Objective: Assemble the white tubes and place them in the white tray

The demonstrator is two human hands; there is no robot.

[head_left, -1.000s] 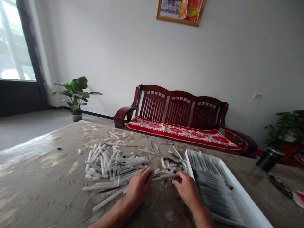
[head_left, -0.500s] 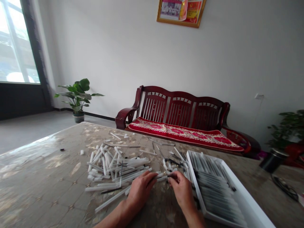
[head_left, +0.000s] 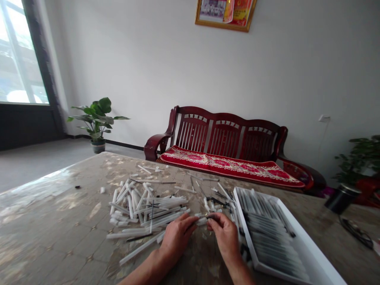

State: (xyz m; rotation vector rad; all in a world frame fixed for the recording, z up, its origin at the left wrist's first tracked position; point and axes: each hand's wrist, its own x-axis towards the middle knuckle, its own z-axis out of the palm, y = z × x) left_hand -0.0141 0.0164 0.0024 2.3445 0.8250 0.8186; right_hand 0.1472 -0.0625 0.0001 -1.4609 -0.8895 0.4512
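Note:
My left hand (head_left: 177, 233) is closed in a pinch on a pale pen barrel (head_left: 202, 218), whose end shows past the fingertips. Facing it, my right hand (head_left: 222, 231) pinches a small dark pen part (head_left: 209, 216). The two pieces meet, or nearly meet, between my fingers; I cannot tell whether they are joined. Left of my hands lies a heap of white pen barrels (head_left: 133, 204) with a few dark refills among them. Beyond the right hand are small black and white pen parts (head_left: 218, 202).
A white open box (head_left: 308, 253) on the right holds rows of pens (head_left: 267, 233). The patterned table (head_left: 68, 221) also bears a black cup (head_left: 342, 198) and a cable (head_left: 356, 233). Behind stand a red wooden bench (head_left: 225, 134) and a potted plant (head_left: 97, 118).
My right hand has shifted slightly left, bringing the dark pen part closer to the barrel in my left hand. The left hand has barely moved.

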